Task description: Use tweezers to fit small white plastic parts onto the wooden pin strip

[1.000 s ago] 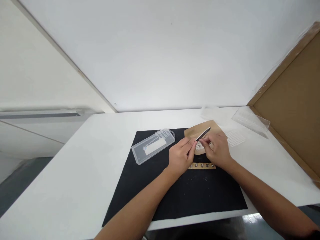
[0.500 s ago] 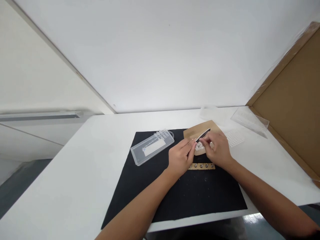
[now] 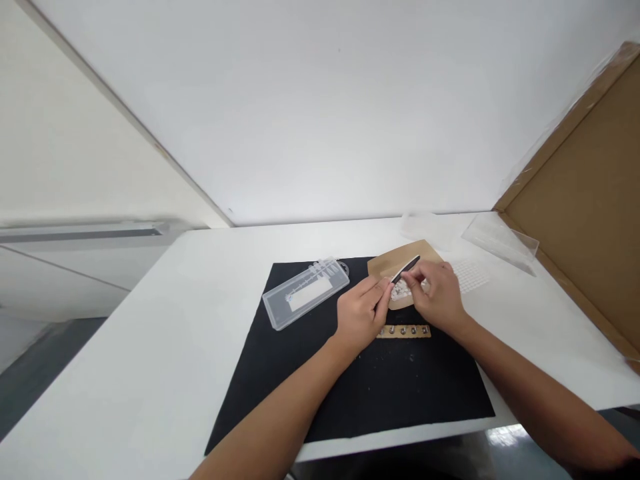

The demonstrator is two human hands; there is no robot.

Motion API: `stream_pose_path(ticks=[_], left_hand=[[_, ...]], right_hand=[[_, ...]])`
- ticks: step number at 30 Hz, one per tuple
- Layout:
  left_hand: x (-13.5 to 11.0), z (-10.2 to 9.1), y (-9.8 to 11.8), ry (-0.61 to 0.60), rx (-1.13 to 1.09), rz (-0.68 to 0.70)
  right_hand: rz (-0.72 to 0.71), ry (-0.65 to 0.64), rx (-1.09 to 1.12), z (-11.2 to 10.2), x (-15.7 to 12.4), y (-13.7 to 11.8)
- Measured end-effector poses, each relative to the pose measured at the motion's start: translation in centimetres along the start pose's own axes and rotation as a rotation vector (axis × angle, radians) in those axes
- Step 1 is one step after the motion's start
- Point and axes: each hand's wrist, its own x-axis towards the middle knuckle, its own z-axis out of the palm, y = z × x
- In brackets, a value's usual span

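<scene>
A slim, slightly curved black-and-white nail file [image 3: 411,264] slants up and right, its lower end between the thumb and fingers of my left hand [image 3: 364,311]. My right hand [image 3: 439,297] is closed in a pinch right against the file's side; whatever its fingertips hold is too small to make out. Under both hands lies a brown paper sheet [image 3: 387,263] bearing small whitish pieces [image 3: 400,291], partly covered by my fingers. Nearer to me, a tan strip [image 3: 407,331] with a row of shiny round metal pieces rests on the black mat [image 3: 395,380]; my left hand hides its left end.
On the mat's left lies a clear plastic case [image 3: 280,308] with a white label and pale nail-shaped pieces [image 3: 326,269] at its far end. A white gridded sheet [image 3: 470,275], a clear tray [image 3: 500,241] and clear film [image 3: 425,227] lie behind right. A cardboard panel [image 3: 585,200] borders the right side.
The nail file has turned a little, showing more of its black side. My right fingertips have shifted slightly up along it. My left hand stays nearly still.
</scene>
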Motion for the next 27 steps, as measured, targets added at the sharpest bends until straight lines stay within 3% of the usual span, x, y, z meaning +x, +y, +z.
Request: stream_pose_path(ticks=[2, 7, 12, 21, 27], left_hand=[[0.0, 0.0, 0.0, 0.003, -0.006, 0.001], [0.0, 0.1, -0.1, -0.007, -0.007, -0.021], [-0.1, -0.2, 0.0, -0.014, -0.01, -0.018], [-0.2, -0.4, -0.7, 0.027, 0.211, -0.018], [0.0, -0.5, -1.3, 0.056, 0.331, -0.07]], right_hand=[[-0.027, -0.042, 0.02, 0.0, 0.0, 0.0], [0.027, 0.013, 0.002, 0.0, 0.0, -0.1], [-0.055, -0.045, 0.071, -0.1, -0.1, -0.2], [-0.09, 0.119, 0.004, -1.0, -0.3, 0.9], [-0.196, 0.189, -0.034, -1.1, -0.6, 0.8]])
